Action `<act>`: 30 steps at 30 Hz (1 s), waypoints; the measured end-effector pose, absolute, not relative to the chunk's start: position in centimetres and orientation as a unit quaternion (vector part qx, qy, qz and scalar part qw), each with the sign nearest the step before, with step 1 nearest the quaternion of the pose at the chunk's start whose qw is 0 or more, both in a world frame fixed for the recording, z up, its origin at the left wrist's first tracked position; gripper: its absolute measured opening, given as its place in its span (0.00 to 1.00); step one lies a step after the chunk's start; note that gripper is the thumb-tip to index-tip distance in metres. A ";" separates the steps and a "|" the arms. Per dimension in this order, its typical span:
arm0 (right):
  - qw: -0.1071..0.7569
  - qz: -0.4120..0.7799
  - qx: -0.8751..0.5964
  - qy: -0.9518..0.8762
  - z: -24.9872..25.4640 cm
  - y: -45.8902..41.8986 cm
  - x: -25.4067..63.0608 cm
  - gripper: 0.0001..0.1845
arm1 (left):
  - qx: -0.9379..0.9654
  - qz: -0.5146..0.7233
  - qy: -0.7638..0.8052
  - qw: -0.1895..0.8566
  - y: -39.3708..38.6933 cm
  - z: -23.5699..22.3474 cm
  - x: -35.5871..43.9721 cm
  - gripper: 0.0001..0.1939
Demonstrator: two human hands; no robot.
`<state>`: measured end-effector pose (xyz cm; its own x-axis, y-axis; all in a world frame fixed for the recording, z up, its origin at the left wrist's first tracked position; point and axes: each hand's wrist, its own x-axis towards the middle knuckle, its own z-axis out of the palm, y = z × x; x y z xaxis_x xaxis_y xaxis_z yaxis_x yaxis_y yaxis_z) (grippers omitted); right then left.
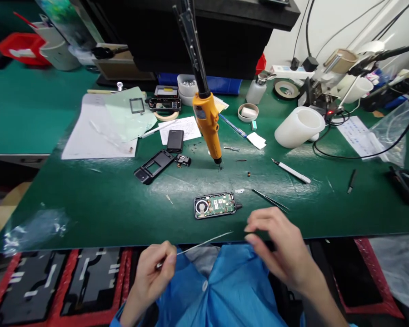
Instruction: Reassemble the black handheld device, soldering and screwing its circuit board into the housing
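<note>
My left hand [153, 272] is closed in a pinch on thin metal tweezers [204, 243] whose tips point right over the near table edge. My right hand [279, 247] hovers at the near edge with its fingers loosely curled and apart, holding nothing that I can make out. Just beyond both hands an opened phone [215, 205] lies on the green mat [105, 200], its green circuit board showing. A second pair of tweezers [270, 200] lies to the right of the phone. A yellow electric screwdriver [207, 125] hangs bit-down over the mat.
A black phone frame [154, 165], a small black module [183, 160] and a black battery [175, 140] lie at left-centre. Papers [98, 136], a white cup on its side [298, 127], a white-handled tool [291, 171], cables and tape rolls fill the back. Red trays [54, 286] sit below.
</note>
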<state>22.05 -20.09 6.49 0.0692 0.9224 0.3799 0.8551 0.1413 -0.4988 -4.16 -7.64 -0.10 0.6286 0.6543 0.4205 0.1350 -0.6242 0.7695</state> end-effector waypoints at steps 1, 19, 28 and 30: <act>0.320 0.041 -0.640 -0.697 6.1 -19.8 21.0 0.08 | 0.833 0.353 0.229 0.359 -8.0 0.0 -3.8 0.17; 0.286 0.051 -0.584 -0.758 2.9 -18.9 15.6 0.17 | 0.853 0.326 0.237 0.332 -10.6 0.2 -1.5 0.20; 0.285 0.105 -0.595 -0.744 3.4 -19.9 17.7 0.11 | 0.865 0.314 0.225 0.319 -10.3 -0.7 -2.1 0.20; 0.290 0.111 -0.599 -0.738 3.7 -20.1 18.3 0.09 | 0.864 0.315 0.225 0.323 -10.1 -0.7 -2.4 0.21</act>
<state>18.35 -20.08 3.67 -0.1138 0.9489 0.2945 0.8201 0.2570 -0.5112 -2.38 -10.08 -0.68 0.7006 0.5921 0.3982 0.1849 -0.6896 0.7001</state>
